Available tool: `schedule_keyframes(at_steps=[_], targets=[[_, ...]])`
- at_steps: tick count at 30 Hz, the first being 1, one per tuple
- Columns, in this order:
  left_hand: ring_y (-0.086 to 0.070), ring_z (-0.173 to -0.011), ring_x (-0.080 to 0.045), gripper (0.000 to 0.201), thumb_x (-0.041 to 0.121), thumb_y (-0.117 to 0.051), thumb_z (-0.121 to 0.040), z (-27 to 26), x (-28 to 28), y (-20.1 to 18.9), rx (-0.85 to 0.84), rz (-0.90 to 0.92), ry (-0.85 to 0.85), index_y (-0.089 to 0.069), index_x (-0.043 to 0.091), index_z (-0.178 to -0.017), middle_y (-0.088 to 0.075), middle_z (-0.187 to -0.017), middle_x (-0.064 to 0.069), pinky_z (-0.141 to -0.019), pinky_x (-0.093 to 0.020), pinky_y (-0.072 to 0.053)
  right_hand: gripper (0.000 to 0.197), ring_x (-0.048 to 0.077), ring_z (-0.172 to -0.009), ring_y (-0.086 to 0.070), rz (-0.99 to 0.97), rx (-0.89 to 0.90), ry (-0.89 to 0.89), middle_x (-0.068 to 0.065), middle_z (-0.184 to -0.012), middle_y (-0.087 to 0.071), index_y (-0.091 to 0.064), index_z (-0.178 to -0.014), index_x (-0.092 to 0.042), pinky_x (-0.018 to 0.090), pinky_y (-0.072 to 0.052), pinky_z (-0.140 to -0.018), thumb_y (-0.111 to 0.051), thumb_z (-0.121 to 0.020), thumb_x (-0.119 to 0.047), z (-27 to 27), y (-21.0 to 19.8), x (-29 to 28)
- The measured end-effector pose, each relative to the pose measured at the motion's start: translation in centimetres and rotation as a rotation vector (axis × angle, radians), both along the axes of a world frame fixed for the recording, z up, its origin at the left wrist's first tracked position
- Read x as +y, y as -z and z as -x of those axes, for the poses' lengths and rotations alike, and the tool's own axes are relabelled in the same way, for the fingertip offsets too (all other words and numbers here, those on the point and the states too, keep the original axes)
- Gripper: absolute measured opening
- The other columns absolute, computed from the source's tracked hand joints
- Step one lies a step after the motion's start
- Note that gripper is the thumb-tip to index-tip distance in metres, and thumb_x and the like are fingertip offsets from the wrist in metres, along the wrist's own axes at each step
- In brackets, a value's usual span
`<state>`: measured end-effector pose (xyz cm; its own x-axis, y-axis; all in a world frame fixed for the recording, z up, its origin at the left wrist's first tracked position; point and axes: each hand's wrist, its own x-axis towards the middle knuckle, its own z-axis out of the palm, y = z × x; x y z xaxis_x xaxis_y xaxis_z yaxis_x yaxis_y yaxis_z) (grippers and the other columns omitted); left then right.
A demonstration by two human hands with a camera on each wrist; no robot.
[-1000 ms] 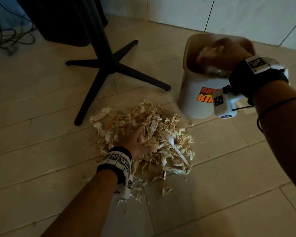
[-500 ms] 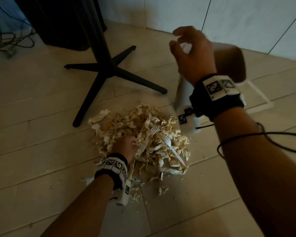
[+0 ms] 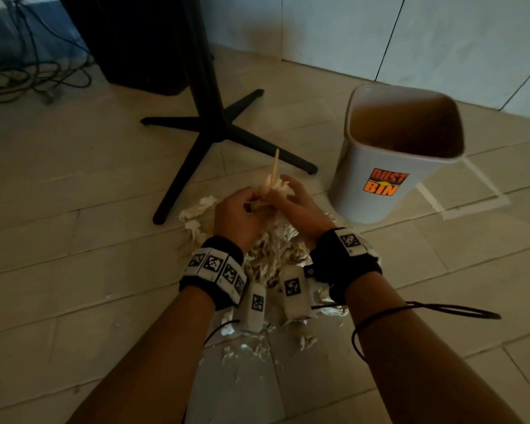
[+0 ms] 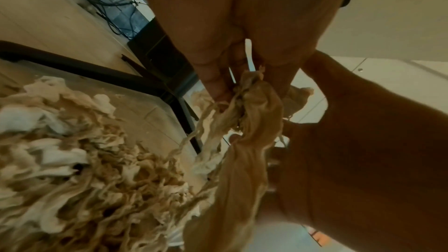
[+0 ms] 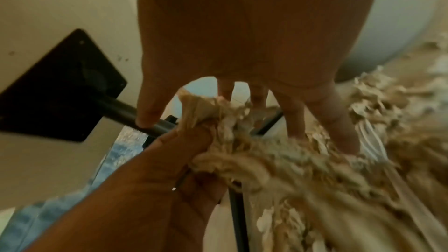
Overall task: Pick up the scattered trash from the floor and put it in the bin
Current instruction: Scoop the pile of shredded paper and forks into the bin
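**Over the heap, both hands now gather one load**

On the tiled floor (image 3: 74,209) beside a black table base (image 3: 221,133), the scene differs from a second ago, when the right hand was up at the bin and the left worked the pile alone. Half a second back the right hand was in mid-air on its way down; now it meets the left over the heap. The white bin (image 3: 377,191), labelled "DUST BIN", stands upright and uncovered just to the right of the mess, its dim inside unreadable. Most of the shredded paper trash (image 3: 270,255) lies on the floor between the wrists, so the job looks far from done. The left hand (image 3: 236,215) has its fingers curled round a clump of shreds, and the right hand (image 3: 303,209) closes against the same clump from the other side. A plastic fork (image 3: 276,166) sticks up out of the bundle, handle skyward. Judging by this, a larger two-handed scoop should follow, bound for the bin.
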<state>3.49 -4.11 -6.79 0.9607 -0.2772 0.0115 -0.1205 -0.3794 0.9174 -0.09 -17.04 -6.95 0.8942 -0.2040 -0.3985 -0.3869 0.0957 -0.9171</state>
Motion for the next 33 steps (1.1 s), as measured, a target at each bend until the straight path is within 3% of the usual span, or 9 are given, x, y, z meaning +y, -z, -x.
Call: schedule_keyframes(at_steps=[4, 8, 11, 15, 18, 21, 26, 29, 33], targets=[[-0.065, -0.083, -0.004, 0.027, 0.012, -0.069, -0.083, 1.1, -1.5, -0.1, -0.044, 0.052, 0.030, -0.059, 0.026, -0.103, -0.068, -0.094, 0.009, -0.063, -0.013, -0.053, 0.033, 0.028, -0.095, -0.070, -0.321, -0.068, 0.028, 0.012, -0.107, -0.072, -0.063, -0.114, -0.015, 0.044, -0.059, -0.075, -0.065, -0.089, -0.037, 0.5, 0.0, 0.4], [-0.066, -0.075, -0.001, 0.042, 0.006, -0.071, -0.080, 1.8, -2.2, 0.2, -0.046, 0.059, 0.051, -0.051, 0.027, -0.111, -0.065, -0.088, 0.014, -0.058, -0.023, -0.058, 0.024, 0.020, -0.070, -0.068, -0.260, -0.093, 0.093, 0.008, -0.081, -0.071, -0.064, -0.108, -0.003, 0.030, -0.055, -0.057, -0.058, -0.096, -0.023, 0.6, 0.4, -0.2], [-0.060, -0.076, 0.013, 0.047, 0.016, -0.075, -0.079, 1.7, -2.1, 0.2, -0.090, 0.070, 0.060, -0.051, 0.024, -0.119, -0.060, -0.089, 0.019, -0.061, -0.012, -0.053, 0.023, 0.021, -0.067, -0.067, 0.002, -0.100, 0.115, 0.010, -0.082, -0.071, -0.067, -0.105, -0.002, 0.031, -0.053, -0.059, -0.058, -0.096, -0.022, -0.2, 0.4, -1.4], [-0.059, -0.099, -0.007, 0.055, 0.042, -0.077, -0.075, 1.4, -2.1, 1.1, -0.111, 0.061, 0.078, -0.048, 0.033, -0.121, -0.061, -0.110, 0.012, -0.077, -0.020, -0.050, 0.017, 0.020, -0.066, -0.058, 0.328, -0.151, 0.144, 0.002, -0.072, -0.060, -0.064, -0.096, -0.010, 0.036, -0.049, -0.066, -0.052, -0.098, -0.022, -1.6, -1.1, -3.6], [-0.059, -0.097, -0.004, 0.041, 0.040, -0.073, -0.080, 1.1, -1.7, 2.2, -0.105, 0.021, 0.085, -0.053, 0.030, -0.115, -0.064, -0.104, 0.010, -0.075, -0.014, -0.045, 0.024, 0.018, -0.067, -0.057, 0.488, -0.160, 0.122, -0.001, -0.074, -0.058, -0.060, -0.095, -0.014, 0.034, -0.046, -0.066, -0.044, -0.101, -0.032, -2.6, -3.2, -5.5], [-0.060, -0.093, -0.002, 0.029, 0.033, -0.069, -0.085, 1.0, -1.0, 3.6, -0.084, -0.067, 0.133, -0.058, 0.024, -0.111, -0.065, -0.098, 0.008, -0.071, -0.008, -0.040, 0.032, 0.027, -0.086, -0.063, 0.628, -0.147, 0.136, 0.005, -0.088, -0.061, -0.060, -0.098, -0.017, 0.039, -0.050, -0.078, -0.041, -0.101, -0.041, -3.5, -5.6, -7.5], [-0.062, -0.096, -0.012, 0.014, 0.026, -0.064, -0.088, 0.4, 0.8, 6.8, -0.054, -0.273, 0.141, -0.065, 0.020, -0.101, -0.065, -0.097, 0.006, -0.079, -0.025, -0.049, 0.028, 0.017, -0.084, -0.056, 0.815, -0.137, 0.185, 0.001, -0.096, -0.058, -0.054, -0.109, -0.023, 0.025, -0.046, -0.073, -0.041, -0.100, -0.046, -4.0, -10.1, -11.5], [-0.063, -0.093, -0.014, 0.014, 0.028, -0.064, -0.086, -0.3, 2.2, 9.1, -0.087, -0.396, 0.105, -0.068, 0.022, -0.098, -0.068, -0.097, 0.004, -0.083, -0.035, -0.055, 0.049, 0.026, -0.105, -0.059, 0.856, -0.164, 0.204, 0.007, -0.112, -0.062, -0.053, -0.122, -0.016, 0.035, -0.046, -0.091, -0.046, -0.094, -0.055, -4.3, -11.7, -14.2], [-0.060, -0.101, -0.024, 0.006, 0.032, -0.063, -0.085, -1.6, 3.8, 11.1, -0.112, -0.553, 0.076, -0.064, 0.033, -0.091, -0.066, -0.103, 0.004, -0.084, -0.045, -0.054, 0.059, 0.025, -0.100, -0.064, 0.823, -0.118, 0.230, 0.004, -0.108, -0.067, -0.053, -0.114, -0.025, 0.044, -0.051, -0.093, -0.052, -0.079, -0.073, -3.6, -12.4, -16.1]])
